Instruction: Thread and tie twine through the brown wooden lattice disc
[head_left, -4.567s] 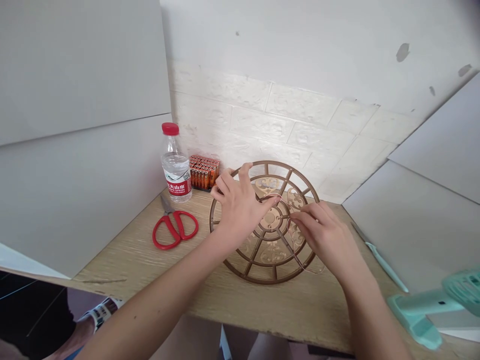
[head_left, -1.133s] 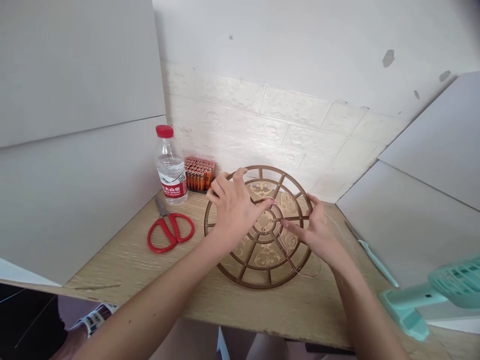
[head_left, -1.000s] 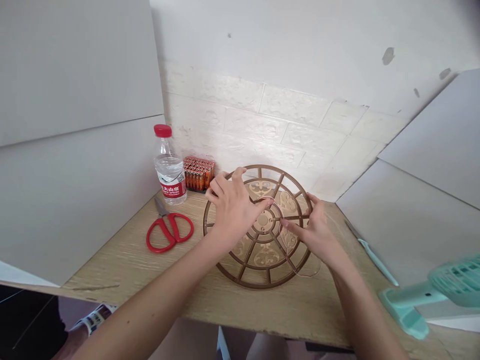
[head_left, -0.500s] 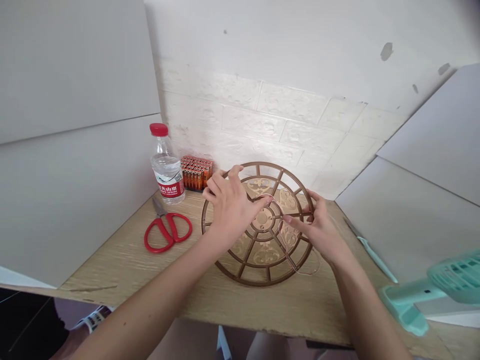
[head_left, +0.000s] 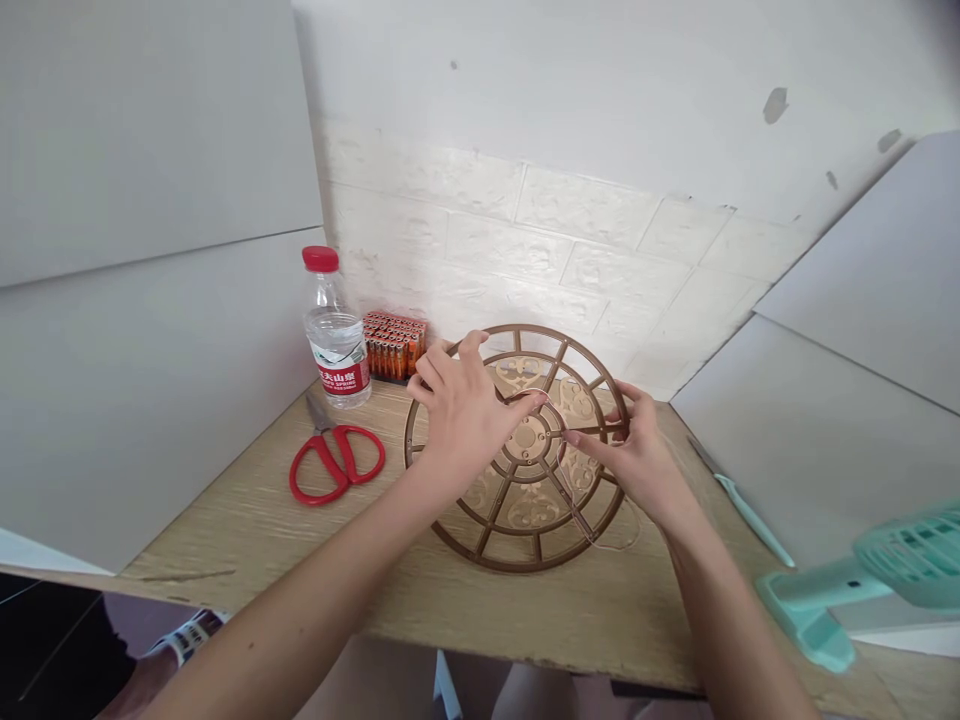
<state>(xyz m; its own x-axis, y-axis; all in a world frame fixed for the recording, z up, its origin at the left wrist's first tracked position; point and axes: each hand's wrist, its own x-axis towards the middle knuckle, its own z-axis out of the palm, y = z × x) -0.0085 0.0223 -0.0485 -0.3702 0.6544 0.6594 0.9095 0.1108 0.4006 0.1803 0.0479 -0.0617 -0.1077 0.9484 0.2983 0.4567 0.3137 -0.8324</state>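
A round brown openwork frame [head_left: 535, 566], with spokes and scrolled ornaments, leans tilted on the table in front of me. A thin pale cord [head_left: 574, 500] runs around its inner ring and trails off at the lower right. My left hand [head_left: 461, 410] reaches over the frame's left side; its thumb presses the cord near the inner ring while the other fingers are bent and raised. My right hand [head_left: 637, 450] grips the right rim, thumb on a spoke by the cord and fingers behind the frame, partly hidden.
Red-handled scissors [head_left: 337, 465] lie left of the frame. Behind them stand a water bottle [head_left: 335, 340] and a block of orange batteries [head_left: 395, 345]. To the right are a knife with a mint handle [head_left: 754, 520] and a mint fan [head_left: 817, 600]. White boards [head_left: 187, 380] and a wall enclose the table.
Nearly nothing differs. Both hands keep their places on the frame and cord, and the view has shifted very slightly.
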